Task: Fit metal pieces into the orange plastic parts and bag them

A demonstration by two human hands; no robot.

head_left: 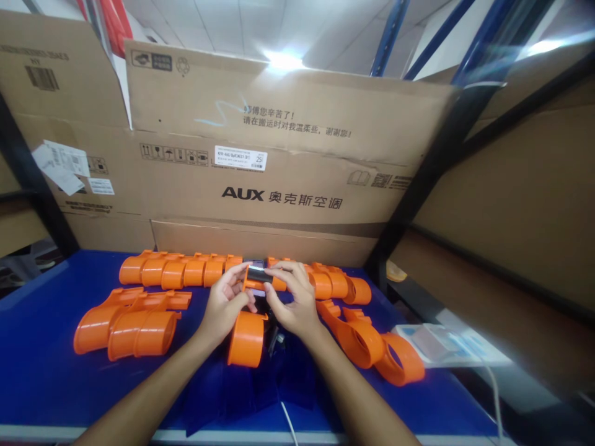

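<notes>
Both my hands hold an orange plastic tape dispenser (pixel 279 284) above the middle of the table. A black strip (pixel 261 276) with a white toothed edge lies across its top. My left hand (pixel 225 305) grips the left end, fingers and thumb closed round it. On the right side, my right hand (pixel 295 301) presses the strip with thumb and fingers. Just below hangs or stands an orange ring (pixel 246 339); whether it belongs to the held piece I cannot tell. Dark and metallic bits (pixel 277 341) beneath my hands are partly hidden.
Several orange dispensers stand in a back row (pixel 195 271), with more at the left (pixel 139 332) and right (pixel 402 359). A cardboard sheet (pixel 288 167) walls the back of the blue table (pixel 41 384). At right lies a white box (pixel 446 344); a white cable (pixel 289 421) runs in front.
</notes>
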